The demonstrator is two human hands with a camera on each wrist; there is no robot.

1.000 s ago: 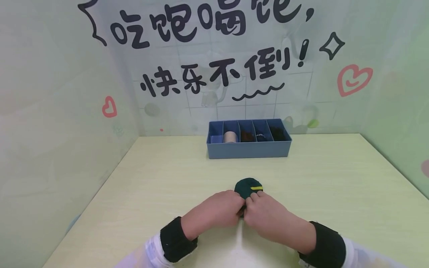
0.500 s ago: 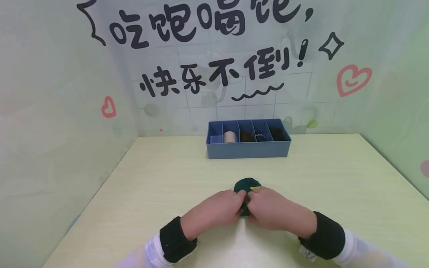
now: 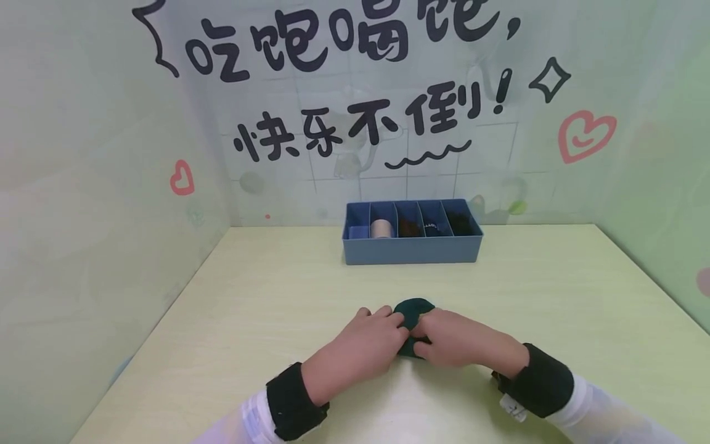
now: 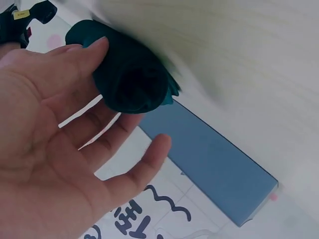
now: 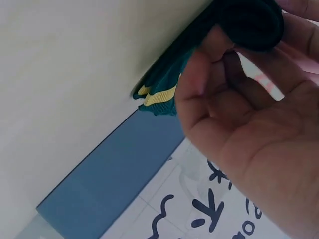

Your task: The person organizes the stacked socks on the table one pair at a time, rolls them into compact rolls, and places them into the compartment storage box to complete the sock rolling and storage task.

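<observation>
A dark green sock (image 3: 415, 307), partly rolled up, lies on the table between the two hands. Its rolled end (image 4: 132, 74) faces the left wrist camera, with the left hand's thumb on one side and fingers behind. In the head view the left hand (image 3: 367, 346) holds the sock's left side, some fingers raised and spread. From the right, the right hand (image 3: 460, 339) pinches the sock with thumb and curled fingers. The ribbed cuff with a yellow stripe (image 5: 162, 96) sticks out flat beyond the roll in the right wrist view; the right hand hides part of it.
A blue divided box (image 3: 413, 251) stands at the back of the table (image 3: 266, 283). Its compartments hold a pale pink roll (image 3: 381, 229), a brown bundle (image 3: 409, 227) and other dark bundles. Printed panels enclose the table at the back and sides.
The left hand's fingers have lifted and spread from a tight grip. The right hand has shifted slightly right and now covers the yellow stripe in the head view.
</observation>
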